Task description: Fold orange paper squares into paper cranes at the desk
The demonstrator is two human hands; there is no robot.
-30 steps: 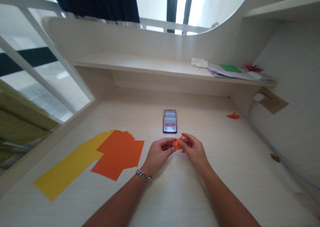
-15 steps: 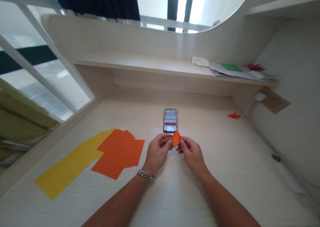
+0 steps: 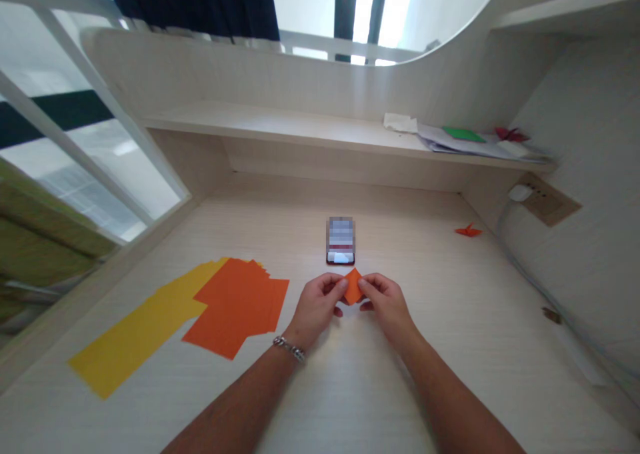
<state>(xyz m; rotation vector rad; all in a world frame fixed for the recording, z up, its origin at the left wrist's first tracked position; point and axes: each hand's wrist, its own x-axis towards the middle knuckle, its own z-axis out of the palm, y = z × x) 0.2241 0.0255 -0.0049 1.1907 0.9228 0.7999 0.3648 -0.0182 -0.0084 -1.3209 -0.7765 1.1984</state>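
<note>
A small folded orange paper (image 3: 353, 287), now diamond-shaped, is held up between both hands just in front of the phone (image 3: 341, 241). My left hand (image 3: 318, 303) pinches its left corner between thumb and fingers. On the other side, my right hand (image 3: 387, 303) grips the right corner the same way. Fanned orange sheets (image 3: 240, 304) lie left of my left hand, partly over a row of yellow sheets (image 3: 135, 327). An orange folded paper figure (image 3: 469, 231) rests at the right back of the desk.
Above the desk's back runs a shelf (image 3: 280, 126) with papers (image 3: 480, 146), a green piece (image 3: 464, 135) and a red folded figure (image 3: 511, 135). A cable (image 3: 525, 271) hangs from the socket (image 3: 550, 199) on the right wall.
The folded orange paper has moved slightly toward me and looks flatter, a diamond rather than a tall peak. Both hands have shifted a little lower with it, uncovering the phone's lower edge.
</note>
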